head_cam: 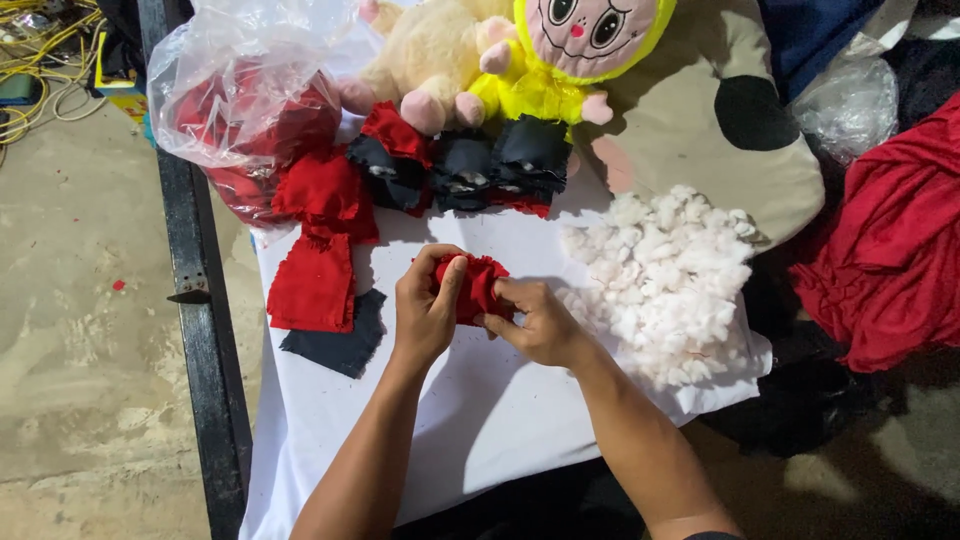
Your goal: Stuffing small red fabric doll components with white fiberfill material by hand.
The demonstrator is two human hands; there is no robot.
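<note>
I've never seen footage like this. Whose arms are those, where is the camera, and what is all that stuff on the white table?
There is no machine here: the arms belong to a person, and the camera sits on that person's head, looking down. The left hand and right hand both grip a small red fabric piece between them. They work over a white cloth-covered table. To the right lies a pile of white stuffing. To the left lie flat red fabric pieces on a dark fabric piece. Farther back sits a row of dark and red sewn pieces, a plastic bag of red fabric, and plush toys.
</note>
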